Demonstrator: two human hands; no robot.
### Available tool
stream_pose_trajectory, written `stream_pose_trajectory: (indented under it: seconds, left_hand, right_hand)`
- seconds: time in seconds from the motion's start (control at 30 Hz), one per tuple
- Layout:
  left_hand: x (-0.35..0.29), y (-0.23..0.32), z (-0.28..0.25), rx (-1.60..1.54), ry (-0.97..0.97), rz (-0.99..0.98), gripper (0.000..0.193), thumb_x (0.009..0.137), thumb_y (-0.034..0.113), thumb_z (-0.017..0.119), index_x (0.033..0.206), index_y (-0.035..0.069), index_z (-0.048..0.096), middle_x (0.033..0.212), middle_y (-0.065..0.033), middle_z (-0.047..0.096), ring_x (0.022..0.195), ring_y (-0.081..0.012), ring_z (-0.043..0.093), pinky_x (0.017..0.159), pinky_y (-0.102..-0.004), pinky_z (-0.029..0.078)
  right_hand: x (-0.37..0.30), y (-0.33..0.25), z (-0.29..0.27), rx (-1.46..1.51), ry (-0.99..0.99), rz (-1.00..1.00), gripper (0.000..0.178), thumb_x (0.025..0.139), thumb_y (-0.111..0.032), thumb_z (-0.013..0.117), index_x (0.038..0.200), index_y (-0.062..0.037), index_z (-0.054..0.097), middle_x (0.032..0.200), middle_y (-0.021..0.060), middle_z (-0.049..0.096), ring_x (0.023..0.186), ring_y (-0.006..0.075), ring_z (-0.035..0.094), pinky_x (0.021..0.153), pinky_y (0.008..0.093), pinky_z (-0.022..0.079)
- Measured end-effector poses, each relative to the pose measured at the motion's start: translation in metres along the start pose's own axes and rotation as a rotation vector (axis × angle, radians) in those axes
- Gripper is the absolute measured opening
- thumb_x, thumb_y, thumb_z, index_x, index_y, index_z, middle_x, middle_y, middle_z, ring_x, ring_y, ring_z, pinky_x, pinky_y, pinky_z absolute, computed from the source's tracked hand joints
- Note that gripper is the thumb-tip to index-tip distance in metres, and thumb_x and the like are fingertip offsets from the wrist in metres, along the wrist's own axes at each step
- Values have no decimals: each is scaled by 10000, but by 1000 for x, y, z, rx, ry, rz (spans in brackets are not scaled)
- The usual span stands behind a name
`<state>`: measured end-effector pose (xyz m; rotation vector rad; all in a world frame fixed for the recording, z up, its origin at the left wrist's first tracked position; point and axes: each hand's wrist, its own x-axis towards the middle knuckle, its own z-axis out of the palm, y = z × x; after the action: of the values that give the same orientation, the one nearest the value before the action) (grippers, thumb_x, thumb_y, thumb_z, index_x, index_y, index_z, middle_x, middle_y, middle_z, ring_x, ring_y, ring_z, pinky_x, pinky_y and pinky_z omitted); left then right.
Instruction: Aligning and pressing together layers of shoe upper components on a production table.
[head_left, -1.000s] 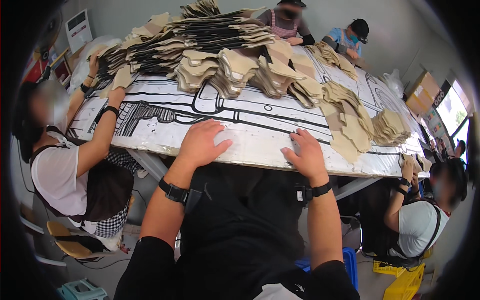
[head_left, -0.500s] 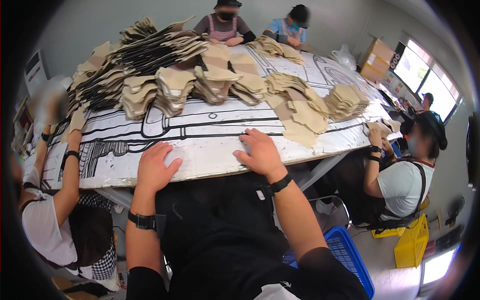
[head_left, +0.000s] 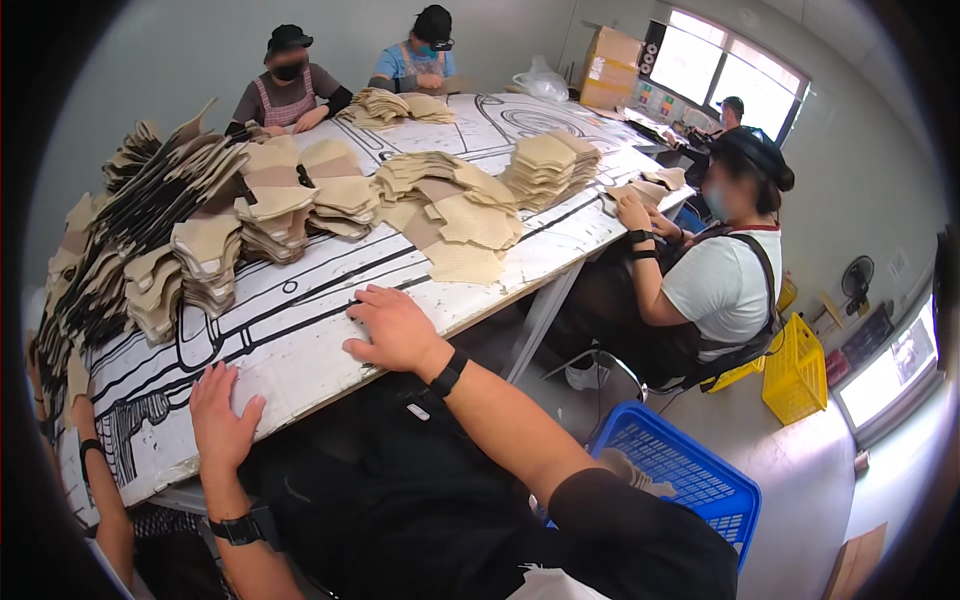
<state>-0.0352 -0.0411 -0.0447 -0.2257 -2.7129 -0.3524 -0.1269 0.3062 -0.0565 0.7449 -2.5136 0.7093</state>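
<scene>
My left hand (head_left: 224,415) lies on the near edge of the white table (head_left: 310,370), palm down, fingers stretched out and holding nothing. Farther right, my right hand (head_left: 395,328) also rests on the tabletop, its fingers spread and nothing under them that I can see. Beyond my hands sit stacks of beige and brown fabric pieces (head_left: 275,215). A looser fan of beige pieces (head_left: 470,215) spreads nearest my right hand, a little beyond it. A big heap of dark-edged fabric pieces (head_left: 165,185) rises at the left.
A blue plastic basket (head_left: 735,475) with some fabric in it stands on the floor beside my right arm. Behind it are yellow crates (head_left: 797,370). One co-worker (head_left: 730,270) sits at the right handling pieces; others sit across the table and at the far left.
The view has swung to the right, so the table looks tilted and more of the blue basket shows. Both my hands stay resting on the table with fingers spread.
</scene>
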Motion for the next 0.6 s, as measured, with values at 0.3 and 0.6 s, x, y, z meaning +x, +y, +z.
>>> stream_pose_trajectory:
  seconds: [0.3,0.6]
  left_hand:
    - [-1,-1,-1,-41,-21,-20,613,869,337,762,1372,9,636,1516,-226,572,1442,-411,481,1222,-495,334]
    - [-2,0,-3,-59,-18,-29,600,865,322,764,1364,12,639,1514,-223,575,1439,-411,483,1217,-491,342]
  right_hand:
    - [-1,-2,0,30,3,10,511,841,-441,757,1201,-78,734,1399,166,635,1406,376,504,1205,489,362]
    - [0,-2,0,25,-38,20,528,849,-451,751,1224,-79,729,1421,175,624,1429,379,488,1220,492,346]
